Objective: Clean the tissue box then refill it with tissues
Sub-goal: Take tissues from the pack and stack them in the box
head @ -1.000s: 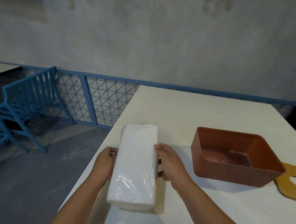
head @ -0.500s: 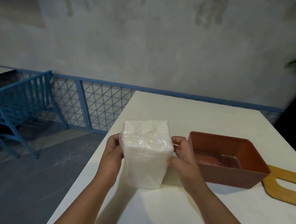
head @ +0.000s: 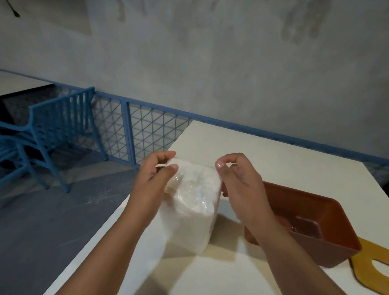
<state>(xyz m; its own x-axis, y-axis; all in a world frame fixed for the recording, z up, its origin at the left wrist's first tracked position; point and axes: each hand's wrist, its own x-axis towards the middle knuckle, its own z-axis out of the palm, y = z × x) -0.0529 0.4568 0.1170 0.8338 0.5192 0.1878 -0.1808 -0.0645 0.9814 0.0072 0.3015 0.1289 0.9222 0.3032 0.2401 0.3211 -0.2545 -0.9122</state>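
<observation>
A white tissue pack in clear glossy wrap stands on the cream counter. Right: a reddish-brown tissue box, an ochre lid. Far left: blue slatted chair, blue diamond-lattice fence, mottled grey wall.

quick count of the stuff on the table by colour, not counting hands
white: 1, wrapped tissue pack
red-brown: 1, open tissue box
yellow-brown: 1, slotted wooden lid
total: 3

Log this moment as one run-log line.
step: unwrapping tissue pack | left hand: pinches top corner | right hand: pinches top corner | tissue box: lidless, beside pack on table
</observation>
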